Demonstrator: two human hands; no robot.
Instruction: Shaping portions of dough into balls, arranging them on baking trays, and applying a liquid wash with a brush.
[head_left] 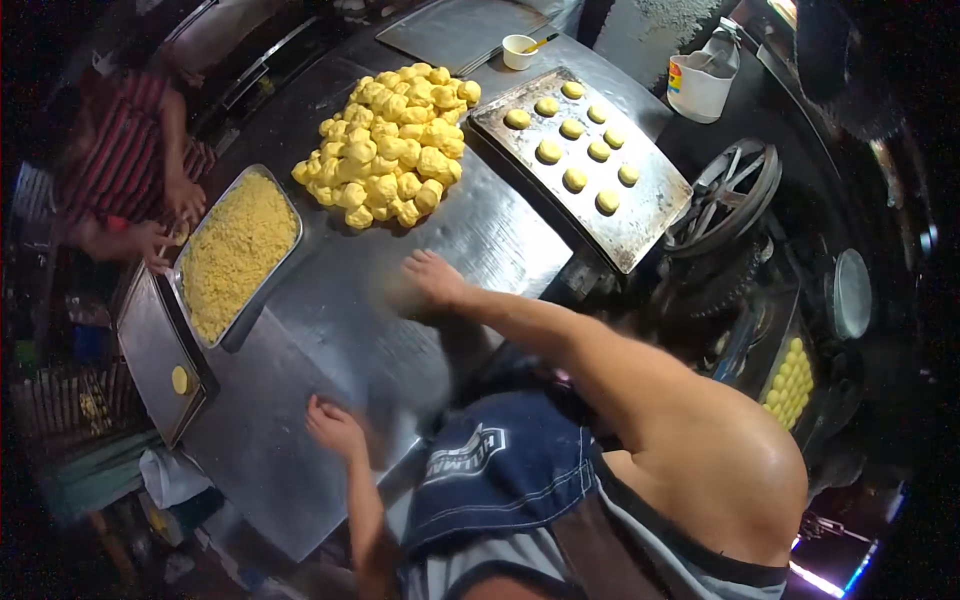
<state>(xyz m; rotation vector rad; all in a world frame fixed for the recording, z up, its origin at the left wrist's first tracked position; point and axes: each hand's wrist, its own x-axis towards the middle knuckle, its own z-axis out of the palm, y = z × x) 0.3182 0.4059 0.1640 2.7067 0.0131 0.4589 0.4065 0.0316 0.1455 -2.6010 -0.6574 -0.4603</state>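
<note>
My right hand (434, 282) is over the middle of the metal table (330, 330), below a large heap of yellow dough balls (390, 145). Motion smears its fingers, and a blurred beige patch beside them cannot be made out. Nearer to me, my left hand (337, 428) hovers at or just above the table surface, its fingers loosely apart with nothing visible in them. To the left lies a metal tray (297, 237) full of crumbly yellow filling (237, 255).
A co-worker's hands (168, 225) hold a small round piece at the filling tray's left edge. One dough disc (181, 380) rests on another tray (150, 345). At the upper right are a baking tray (640, 235) with several dough rounds, a white cup (518, 52), a jug (703, 85) and a spoked wheel (735, 190).
</note>
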